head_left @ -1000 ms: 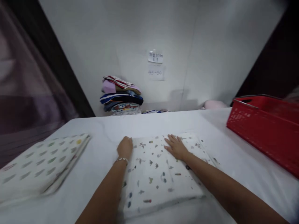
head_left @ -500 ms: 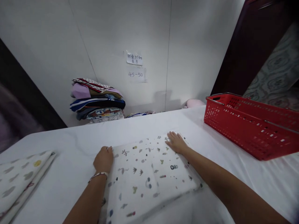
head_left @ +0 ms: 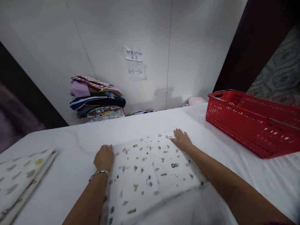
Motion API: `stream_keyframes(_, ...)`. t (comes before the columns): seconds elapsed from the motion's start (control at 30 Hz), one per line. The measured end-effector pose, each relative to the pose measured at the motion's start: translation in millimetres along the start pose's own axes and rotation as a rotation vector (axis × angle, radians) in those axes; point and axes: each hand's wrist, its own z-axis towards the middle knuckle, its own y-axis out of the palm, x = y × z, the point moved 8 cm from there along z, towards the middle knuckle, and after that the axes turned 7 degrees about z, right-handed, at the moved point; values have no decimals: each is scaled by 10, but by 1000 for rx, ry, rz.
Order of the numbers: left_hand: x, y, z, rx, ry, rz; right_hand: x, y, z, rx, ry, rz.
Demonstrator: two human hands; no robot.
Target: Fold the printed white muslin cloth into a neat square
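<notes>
A folded white cloth printed with small plants, birds and rainbows lies flat in front of me. My left hand, with a bracelet at the wrist, is closed at the cloth's far left corner. Its fingers curl over the edge, and the fingertips are partly hidden. My right hand lies open and flat on the far right corner, fingers stretched out. Along the near side, the cloth's layered edge shows as a thin greyish line.
Another folded cloth with grey spots lies at the left. A red plastic basket with metal handles stands at the right on the white table cover. Behind the table, folded fabrics are stacked against a wall bearing two paper signs.
My right hand has slid a little to the right across the far right corner of the cloth. My left hand stays at the left edge. The view has shifted slightly.
</notes>
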Motion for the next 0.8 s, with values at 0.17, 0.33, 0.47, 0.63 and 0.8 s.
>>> stream_keyframes(0.17, -11, 49, 20, 1, -5, -4, 85, 40, 29, -22, 8, -11)
stream_keyframes(0.33, -5, 31, 48, -75, 4, -33, -170, -85, -150, 3, -43, -34)
stream_keyframes(0.47, -33, -52, -8, -154, 64, -88, -701, -47, -647, -42, -266, 68)
stream_keyframes(0.63, -195, -121, -330, -207, 112, -93, -1029, 94, -1155, -176, -369, 188)
stream_keyframes(0.8, -450, -118, -826, -310, 112, -152, -1002, 18, -1344, -209, -357, 239)
